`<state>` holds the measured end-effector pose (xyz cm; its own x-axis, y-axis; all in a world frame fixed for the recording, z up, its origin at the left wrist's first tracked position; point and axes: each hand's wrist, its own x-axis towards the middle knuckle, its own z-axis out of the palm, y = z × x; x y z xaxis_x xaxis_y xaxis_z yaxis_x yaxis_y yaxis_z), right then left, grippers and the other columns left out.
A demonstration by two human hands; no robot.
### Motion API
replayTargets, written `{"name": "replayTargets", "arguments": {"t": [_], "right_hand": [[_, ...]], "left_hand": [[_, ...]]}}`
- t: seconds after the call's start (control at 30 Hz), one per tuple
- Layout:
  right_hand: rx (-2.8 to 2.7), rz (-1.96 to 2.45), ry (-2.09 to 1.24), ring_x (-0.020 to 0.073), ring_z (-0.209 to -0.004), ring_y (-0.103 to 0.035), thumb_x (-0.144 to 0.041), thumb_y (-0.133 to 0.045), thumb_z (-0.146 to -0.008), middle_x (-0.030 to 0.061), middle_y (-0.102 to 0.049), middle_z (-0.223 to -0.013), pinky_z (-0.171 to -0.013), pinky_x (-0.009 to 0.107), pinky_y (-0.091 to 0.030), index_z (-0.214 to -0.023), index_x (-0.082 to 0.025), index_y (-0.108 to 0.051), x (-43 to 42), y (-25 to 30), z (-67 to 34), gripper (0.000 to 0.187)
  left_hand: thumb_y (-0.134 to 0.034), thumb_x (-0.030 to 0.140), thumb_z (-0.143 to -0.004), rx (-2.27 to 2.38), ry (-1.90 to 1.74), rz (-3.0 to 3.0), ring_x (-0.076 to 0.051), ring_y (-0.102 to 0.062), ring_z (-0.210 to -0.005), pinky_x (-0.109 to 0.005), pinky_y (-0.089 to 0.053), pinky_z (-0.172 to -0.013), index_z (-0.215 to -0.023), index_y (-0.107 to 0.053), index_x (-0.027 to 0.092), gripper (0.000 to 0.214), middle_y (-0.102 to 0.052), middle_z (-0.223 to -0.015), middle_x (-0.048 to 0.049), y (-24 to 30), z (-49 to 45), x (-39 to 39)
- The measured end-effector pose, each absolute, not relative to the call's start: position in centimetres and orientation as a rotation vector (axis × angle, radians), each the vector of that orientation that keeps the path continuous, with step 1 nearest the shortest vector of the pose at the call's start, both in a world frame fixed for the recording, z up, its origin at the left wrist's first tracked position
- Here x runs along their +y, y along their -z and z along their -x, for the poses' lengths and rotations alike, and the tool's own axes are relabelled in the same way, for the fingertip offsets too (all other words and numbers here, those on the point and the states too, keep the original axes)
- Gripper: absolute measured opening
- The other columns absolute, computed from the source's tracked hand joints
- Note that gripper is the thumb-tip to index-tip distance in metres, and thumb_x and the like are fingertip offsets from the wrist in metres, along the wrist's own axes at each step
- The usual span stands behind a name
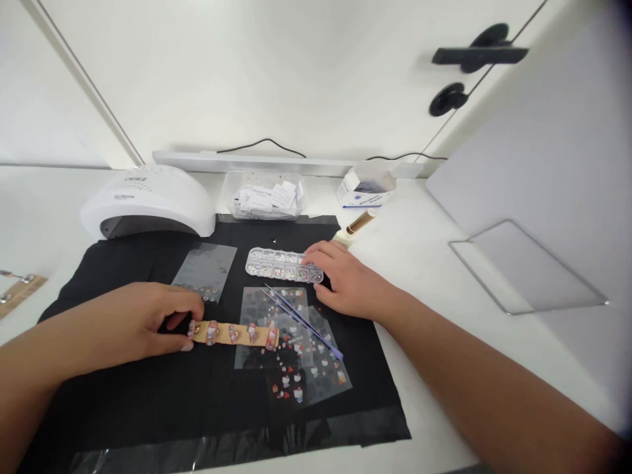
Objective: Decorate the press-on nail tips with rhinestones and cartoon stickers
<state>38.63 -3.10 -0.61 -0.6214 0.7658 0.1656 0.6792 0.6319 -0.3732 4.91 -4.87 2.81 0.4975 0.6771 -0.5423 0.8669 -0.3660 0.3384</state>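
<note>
My left hand [148,322] rests on the black mat [148,395], fingers closed on the left end of a tan strip [237,334] carrying several decorated false nails. My right hand [345,280] lies over the right end of a clear compartmented rhinestone box [276,264], fingers curled on its edge. Purple tweezers [303,321] lie between the hands on clear sticker sheets [296,368].
A white nail lamp [148,201] stands at the back left. A clear tub of packets [264,196], a small white-and-blue box [366,187] and a gold-capped bottle [355,227] sit behind the mat. Another sticker sheet [207,268] lies left; a glass pane [523,266] lies right.
</note>
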Motion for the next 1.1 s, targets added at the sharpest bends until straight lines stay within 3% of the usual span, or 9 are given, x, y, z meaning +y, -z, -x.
{"name": "replayTargets", "arguments": {"t": [0.27,0.47,0.67,0.8,0.97,1.1], "right_hand": [[-2.525,1.145,-0.378,0.0288,-0.107,-0.051,-0.011,-0.053,-0.077,0.0131,-0.059,-0.119,-0.096,0.047,-0.043,-0.109,-0.017,-0.057,-2.8,0.9,-38.2,0.033],[-2.543,1.195,-0.383,0.0313,-0.116,-0.048,-0.016,-0.053,-0.083,0.0136,-0.057,-0.128,-0.100,0.052,-0.038,-0.114,-0.017,-0.057,-2.7,1.1,-38.0,0.032],[-2.482,1.246,-0.449,0.0313,-0.116,-0.048,-0.028,-0.057,-0.088,0.0144,-0.056,-0.126,-0.102,0.052,-0.038,-0.119,-0.017,-0.054,-2.8,1.1,-37.7,0.033],[-2.446,1.282,-0.434,0.0311,-0.111,-0.049,-0.027,-0.058,-0.087,0.0139,-0.057,-0.119,-0.100,0.052,-0.041,-0.122,-0.016,-0.052,-2.7,1.3,-37.5,0.038],[-2.440,1.282,-0.413,0.0310,-0.113,-0.049,-0.026,-0.057,-0.086,0.0142,-0.056,-0.121,-0.102,0.052,-0.041,-0.126,-0.014,-0.050,-2.5,1.6,-37.7,0.043],[-2.433,1.266,-0.422,0.0312,-0.116,-0.048,-0.028,-0.060,-0.084,0.0146,-0.054,-0.126,-0.105,0.054,-0.039,-0.132,-0.014,-0.045,-2.5,1.8,-37.9,0.052]], "left_hand": [[-0.060,0.040,-0.086,1.040,0.224,-2.265,-0.016,-0.062,-0.076,-0.025,-0.039,-0.066,-0.093,-0.065,0.028,0.015,-0.068,-0.089,0.0014,-1.9,-6.7,-5.7],[-0.054,0.042,-0.092,1.028,0.156,-2.336,-0.017,-0.065,-0.082,-0.026,-0.041,-0.070,-0.105,-0.064,0.028,0.022,-0.069,-0.095,0.0003,-1.5,-8.2,-6.0],[-0.055,0.048,-0.089,1.181,0.017,-2.352,-0.014,-0.059,-0.067,-0.024,-0.041,-0.061,-0.117,-0.062,0.028,0.035,-0.063,-0.080,0.0005,-2.9,-7.4,-6.5],[-0.052,0.049,-0.090,1.378,-0.218,-2.274,-0.013,-0.055,-0.067,-0.023,-0.041,-0.057,-0.110,-0.063,0.024,0.034,-0.059,-0.081,-0.0003,-4.1,-7.1,-5.7],[-0.055,0.034,-0.088,1.223,-0.346,-2.409,-0.016,-0.056,-0.086,-0.028,-0.045,-0.079,-0.092,-0.059,0.019,0.016,-0.058,-0.094,-0.0021,-3.6,-8.9,-2.1],[-0.058,0.030,-0.087,0.982,-0.499,-2.501,-0.020,-0.052,-0.105,-0.033,-0.043,-0.094,-0.093,-0.056,0.018,0.014,-0.057,-0.111,-0.0072,-1.9,-9.8,0.1]]}}
